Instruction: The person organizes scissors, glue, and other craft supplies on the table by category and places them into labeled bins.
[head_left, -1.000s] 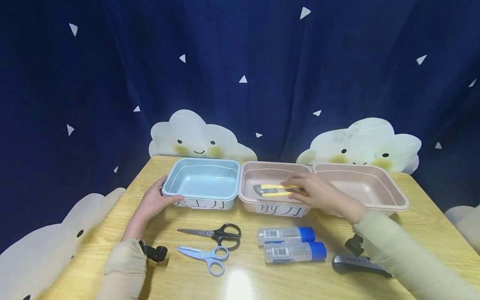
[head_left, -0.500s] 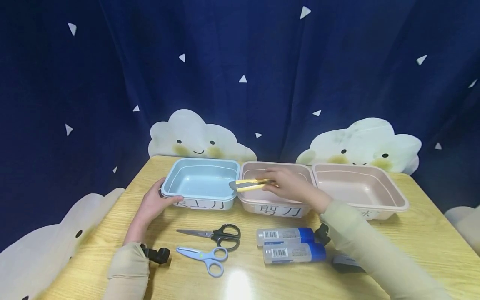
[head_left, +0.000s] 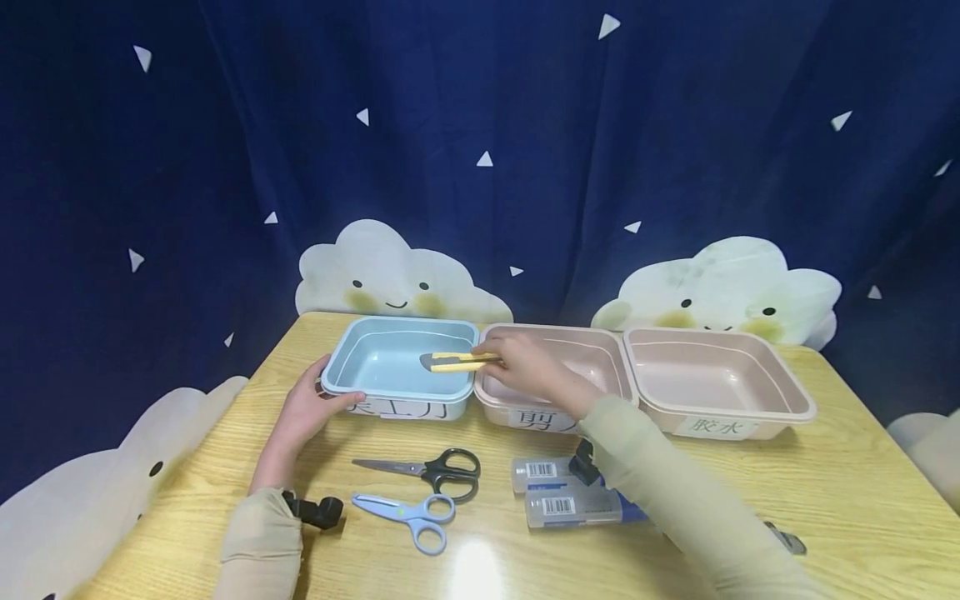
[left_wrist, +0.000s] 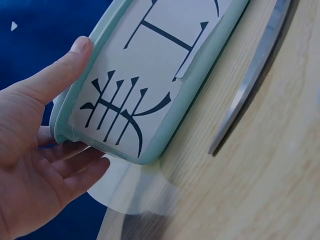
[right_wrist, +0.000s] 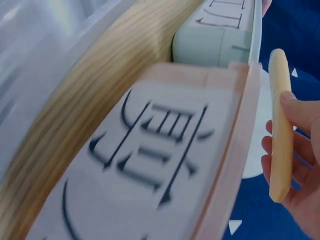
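1. While the right hand (head_left: 528,367) pinched the yellow cutter (head_left: 450,363) between thumb and fingers, the blade end hung over the blue bin (head_left: 378,362), not yet let go.
2. The left hand (head_left: 309,408) gripped that bin's near left corner, thumb on the rim.
3. Just beside it stood the middle pink bin (head_left: 596,362), partly behind the right hand, then the right pink bin (head_left: 712,375).
4. Outside the bins, on the table (head_left: 862,467), lay black scissors (head_left: 435,473), blue scissors (head_left: 408,512), two clear bottles (head_left: 573,504) and a gray tool (head_left: 787,538) mostly hidden by the right sleeve (head_left: 675,492).
5. From where I stood, the work looked early: the cutter's placing was unfinished, and those loose pieces seemed left to sort.
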